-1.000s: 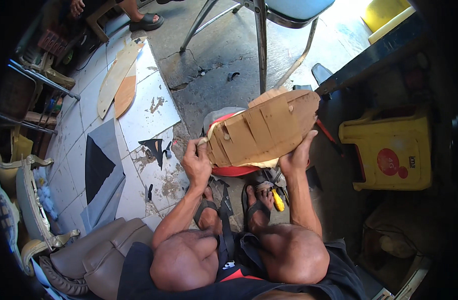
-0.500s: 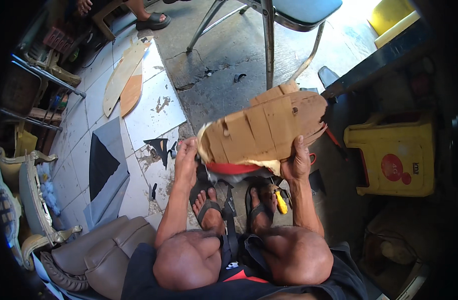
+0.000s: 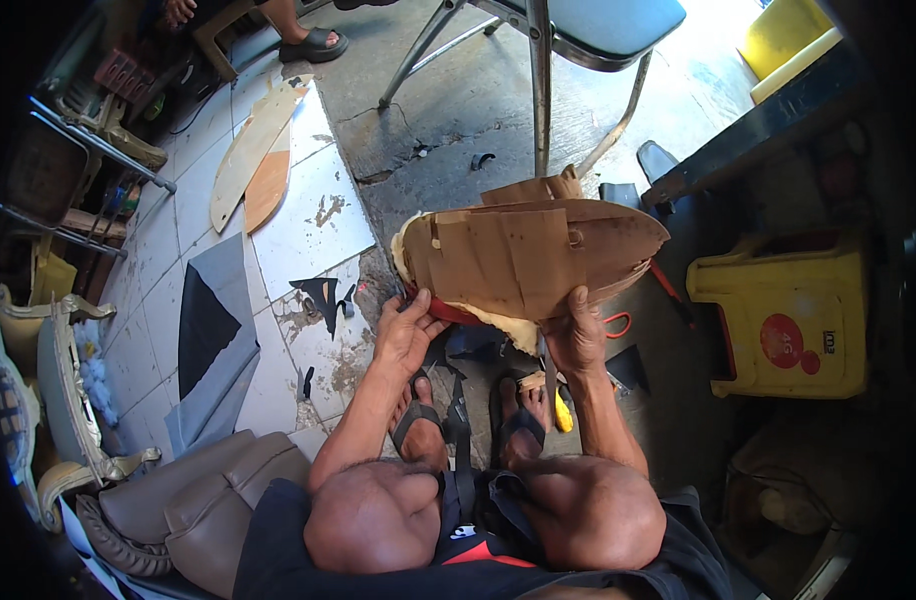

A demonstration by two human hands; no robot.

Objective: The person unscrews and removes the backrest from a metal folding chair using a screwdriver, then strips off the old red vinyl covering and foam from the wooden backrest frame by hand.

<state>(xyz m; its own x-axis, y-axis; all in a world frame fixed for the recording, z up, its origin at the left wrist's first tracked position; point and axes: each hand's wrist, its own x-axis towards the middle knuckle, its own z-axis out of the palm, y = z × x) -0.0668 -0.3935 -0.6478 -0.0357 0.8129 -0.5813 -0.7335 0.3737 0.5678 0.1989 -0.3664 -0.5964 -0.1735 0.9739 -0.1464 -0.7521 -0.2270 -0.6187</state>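
Observation:
Both of my hands hold a rounded brown seat panel [image 3: 498,250] above my feet. It looks like layered wood or board, with cracked strips across its face, pale foam along its edge and red covering beneath. My left hand [image 3: 406,330] grips the lower left edge, thumb on the near rim and fingers under the red part. My right hand [image 3: 578,335] clasps the lower right edge, thumb up on the brown face and its other fingers partly hidden. Beneath it, a narrow grey strip hangs or stands; I cannot tell whether that hand holds it. A yellow handle [image 3: 564,410] lies beside my right foot.
A blue-seated metal chair [image 3: 608,35] stands ahead, and a yellow plastic stool [image 3: 783,310] at the right. Cut boards [image 3: 263,150] and dark sheet material [image 3: 206,330] lie on the left tiles. A red loop handle [image 3: 619,324] is right of the panel. Another person's sandalled foot [image 3: 315,46] shows far left.
The panel has tilted, its face foreshortened and its right end swung further right. My left hand has shifted right and down along the edge; my right hand has moved slightly left and down.

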